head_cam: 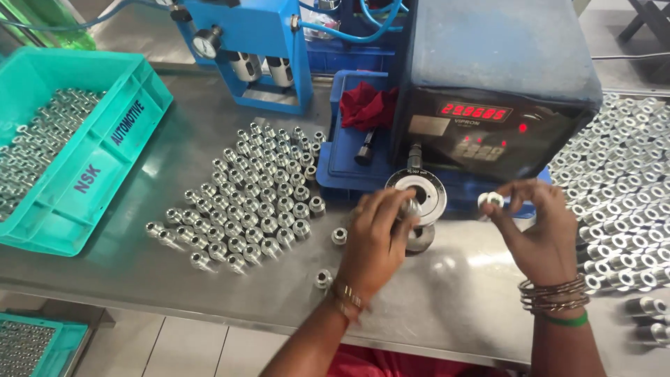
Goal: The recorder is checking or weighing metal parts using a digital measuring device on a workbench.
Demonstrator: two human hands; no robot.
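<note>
My left hand [373, 241] is curled over a small silver bush at the round black-and-white gauge fixture [427, 190] in front of a dark machine [502, 91] with a red digital readout. My right hand [534, 227] holds another silver metal bush [490, 200] between its fingertips, just right of the fixture. Left of my left hand, several bushes [255, 195] stand in rows on the steel table [209, 279]. Two loose bushes [339, 236] lie near my left wrist.
A teal crate [105, 146] with more bushes sits at the left. Another mass of bushes [621, 188] covers the table at the right. A blue pneumatic frame [251, 49] stands at the back, a red cloth [366, 105] on a blue tray beside it.
</note>
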